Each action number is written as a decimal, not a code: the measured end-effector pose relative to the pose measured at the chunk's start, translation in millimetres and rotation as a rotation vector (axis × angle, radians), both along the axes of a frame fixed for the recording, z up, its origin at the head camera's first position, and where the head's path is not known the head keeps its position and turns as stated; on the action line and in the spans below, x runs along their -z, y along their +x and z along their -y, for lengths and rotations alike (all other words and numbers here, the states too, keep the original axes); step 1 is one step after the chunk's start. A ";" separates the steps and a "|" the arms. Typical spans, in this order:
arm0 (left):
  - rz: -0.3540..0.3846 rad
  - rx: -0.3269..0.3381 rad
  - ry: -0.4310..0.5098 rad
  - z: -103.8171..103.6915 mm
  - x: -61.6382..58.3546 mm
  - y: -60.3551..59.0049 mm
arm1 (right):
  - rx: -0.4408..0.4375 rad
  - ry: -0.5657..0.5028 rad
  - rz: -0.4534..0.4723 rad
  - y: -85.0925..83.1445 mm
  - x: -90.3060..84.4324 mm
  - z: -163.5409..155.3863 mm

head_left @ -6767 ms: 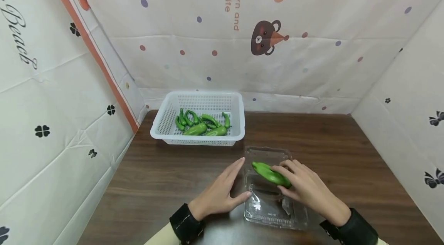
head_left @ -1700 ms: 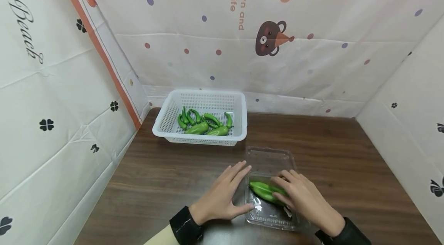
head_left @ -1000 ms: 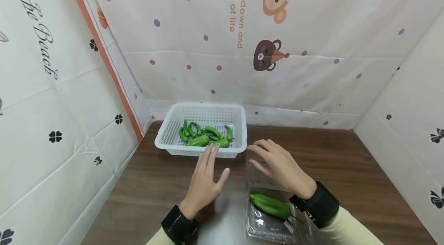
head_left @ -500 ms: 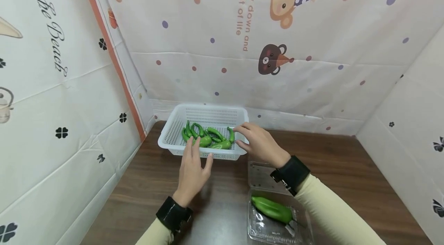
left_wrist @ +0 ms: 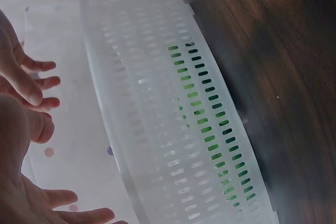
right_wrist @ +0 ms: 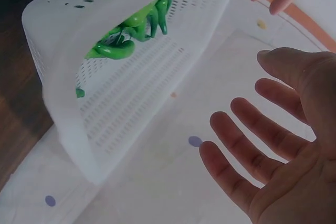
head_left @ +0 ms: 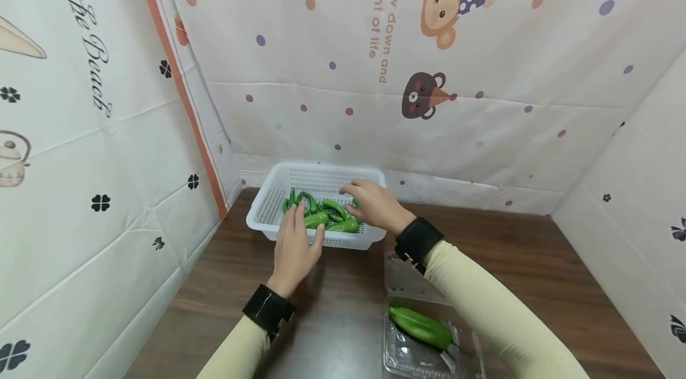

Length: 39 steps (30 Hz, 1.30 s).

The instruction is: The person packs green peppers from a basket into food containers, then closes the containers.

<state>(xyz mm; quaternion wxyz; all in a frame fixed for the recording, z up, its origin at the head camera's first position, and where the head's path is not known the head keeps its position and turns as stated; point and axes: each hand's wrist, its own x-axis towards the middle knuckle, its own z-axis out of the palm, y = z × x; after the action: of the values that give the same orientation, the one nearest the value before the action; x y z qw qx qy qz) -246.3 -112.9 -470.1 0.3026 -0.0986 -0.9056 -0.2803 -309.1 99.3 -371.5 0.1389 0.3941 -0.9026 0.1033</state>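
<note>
A white perforated basket (head_left: pixel 256 215) stands at the back left with several green chili peppers (head_left: pixel 334 207) inside, some slim and some plump. My right hand (head_left: pixel 372 203) is over the basket's right side, fingers relaxed and slightly bent. In the right wrist view the right hand (right_wrist: pixel 278 135) holds nothing, its fingers spread apart. My left hand (head_left: pixel 293 254) is at the basket's front wall with straight fingers reaching over the rim; whether it touches cannot be told. One large green pepper (head_left: pixel 420 326) lies in a clear plastic clamshell box (head_left: pixel 393 358) at the front right.
The clamshell's raised or folded-back lid (head_left: pixel 402 275) lies behind its base, partly under my right forearm (head_left: pixel 482 301). The dark wooden table (head_left: pixel 514 248) ends at patterned cloth walls (head_left: pixel 300 117) at the back and both sides.
My right hand has let go of the large pepper, leaving it in the clamshell. Both hands have moved forward and left to the basket. The head view has shifted slightly.
</note>
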 end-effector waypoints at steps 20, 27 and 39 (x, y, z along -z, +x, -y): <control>0.083 -0.186 -0.100 8.3 5.7 -14.6 | 0.104 0.132 0.153 -52.7 10.0 27.1; 0.023 -0.192 -0.135 6.1 9.5 -14.3 | 0.123 0.165 0.163 -65.7 16.3 30.8; -0.072 -0.201 -0.183 5.0 14.3 -15.7 | 0.118 0.207 0.223 -76.4 32.4 44.6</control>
<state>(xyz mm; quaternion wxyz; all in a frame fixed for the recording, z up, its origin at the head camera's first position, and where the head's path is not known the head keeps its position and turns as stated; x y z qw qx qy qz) -262.0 -117.9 -484.5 0.3512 -0.0446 -0.9212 -0.1612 -385.5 54.7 -403.9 0.0023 0.3389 -0.9398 0.0445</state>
